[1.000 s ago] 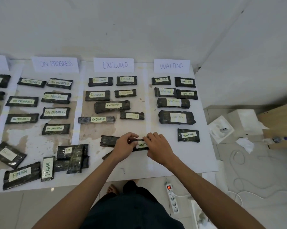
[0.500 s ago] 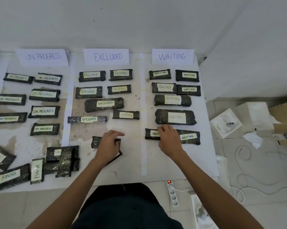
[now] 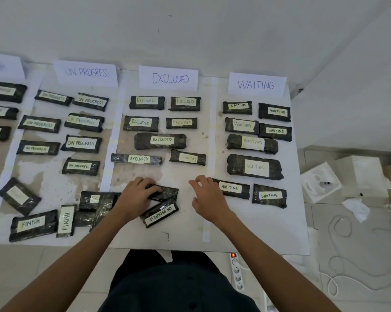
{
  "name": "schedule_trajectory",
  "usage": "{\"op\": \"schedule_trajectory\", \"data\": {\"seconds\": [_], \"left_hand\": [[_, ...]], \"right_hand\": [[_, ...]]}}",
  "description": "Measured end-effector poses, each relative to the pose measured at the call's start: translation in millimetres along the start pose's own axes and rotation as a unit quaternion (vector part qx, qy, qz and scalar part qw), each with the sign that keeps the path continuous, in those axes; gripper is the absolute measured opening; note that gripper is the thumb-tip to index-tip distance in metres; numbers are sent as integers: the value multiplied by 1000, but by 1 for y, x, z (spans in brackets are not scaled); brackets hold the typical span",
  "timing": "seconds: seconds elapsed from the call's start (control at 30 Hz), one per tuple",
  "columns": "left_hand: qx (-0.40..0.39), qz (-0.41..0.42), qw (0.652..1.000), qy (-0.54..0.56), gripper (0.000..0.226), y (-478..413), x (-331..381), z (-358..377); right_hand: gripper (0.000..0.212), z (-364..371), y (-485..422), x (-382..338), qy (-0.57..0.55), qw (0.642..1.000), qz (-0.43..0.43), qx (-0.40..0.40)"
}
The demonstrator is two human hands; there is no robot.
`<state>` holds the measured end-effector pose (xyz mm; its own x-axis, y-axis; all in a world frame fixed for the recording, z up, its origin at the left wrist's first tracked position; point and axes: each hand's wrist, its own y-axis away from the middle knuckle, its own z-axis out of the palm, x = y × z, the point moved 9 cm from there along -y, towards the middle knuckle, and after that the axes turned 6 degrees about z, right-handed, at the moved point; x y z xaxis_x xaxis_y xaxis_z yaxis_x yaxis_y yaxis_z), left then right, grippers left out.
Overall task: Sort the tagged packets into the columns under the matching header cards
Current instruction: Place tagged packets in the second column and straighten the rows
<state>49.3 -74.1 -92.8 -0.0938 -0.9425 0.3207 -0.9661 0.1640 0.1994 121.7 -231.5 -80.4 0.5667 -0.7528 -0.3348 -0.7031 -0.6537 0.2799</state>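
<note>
At the back stand the ON PROGRESS card (image 3: 86,73), the EXCLUDED card (image 3: 168,78) and the WAITING card (image 3: 256,84); the leftmost card (image 3: 3,66) is too blurred to read. Dark packets (image 3: 81,144) under each carry handwritten tags repeating those words, with one upside-down EXCLUDED tag (image 3: 187,157) among them. Nearer me lie a FINISH packet (image 3: 32,224), a second FINISH packet (image 3: 66,219) turned sideways, and a tilted ON PROGRESS packet (image 3: 159,215); the gripped packet (image 3: 168,192) under the left hand (image 3: 136,197) hides its tag.

right hand (image 3: 209,199) off WAITING packet (image 3: 231,188), drawn leftward
</note>
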Motion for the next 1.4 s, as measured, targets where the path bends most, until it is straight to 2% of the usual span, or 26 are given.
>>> {"op": "schedule_trajectory", "data": {"seconds": [0.17,0.27,0.37,0.43,0.5,0.57,0.63,0.67,0.73,0.77,0.8,0.83,0.93,1.0,1.07,1.13,1.2,1.3,1.4], "left_hand": [[-14,87,989,-115,53,-1,2,-1],[-6,110,982,-152,41,2,6,-1],[-38,65,990,-120,47,2,-2,0],[-51,1,998,-42,55,3,-14,1],[-46,-70,995,58,42,7,-24,0],[14,-108,987,115,27,14,-29,-11],[106,-107,982,111,27,26,-31,-26],[144,-98,979,102,28,32,-29,-33],[198,-79,973,85,27,44,-25,-44],[217,-71,971,75,27,49,-23,-49],[233,-64,968,68,27,53,-21,-53],[250,-58,964,64,27,57,-20,-57],[261,-47,962,69,30,66,-20,-62],[231,-52,966,103,38,68,-24,-59],[182,-72,963,185,50,68,-28,-55],[146,-119,933,305,49,70,-31,-53],[135,-164,900,380,37,73,-36,-53],[116,-208,858,456,28,76,-40,-49],[109,-246,797,541,21,82,-42,-44]], "right_hand": [[49,4,-2,-17,-5,1000,-8,-26],[48,7,-2,-25,-10,999,-2,-41],[47,14,-3,-33,-17,998,6,-55],[46,17,-4,-39,-33,997,18,-64],[46,18,-6,-44,-58,996,31,-65],[46,17,-6,-45,-122,988,62,-65],[43,13,-6,-41,-247,956,145,-58],[41,12,-5,-37,-325,922,201,-59],[39,17,-3,-37,-479,823,294,-86],[38,20,-3,-41,-539,773,317,-105],[36,23,-4,-47,-577,739,326,-121],[34,23,-5,-53,-596,721,327,-132],[28,25,-6,-65,-621,702,323,-131],[24,23,-8,-68,-617,711,318,-109],[25,17,-13,-69,-585,746,305,-89],[26,8,-20,-74,-547,785,279,-78],[22,-1,-27,-83,-518,814,255,-61],[16,-12,-37,-99,-510,829,229,-31],[17,-18,-46,-121,-500,842,202,-24]]}}
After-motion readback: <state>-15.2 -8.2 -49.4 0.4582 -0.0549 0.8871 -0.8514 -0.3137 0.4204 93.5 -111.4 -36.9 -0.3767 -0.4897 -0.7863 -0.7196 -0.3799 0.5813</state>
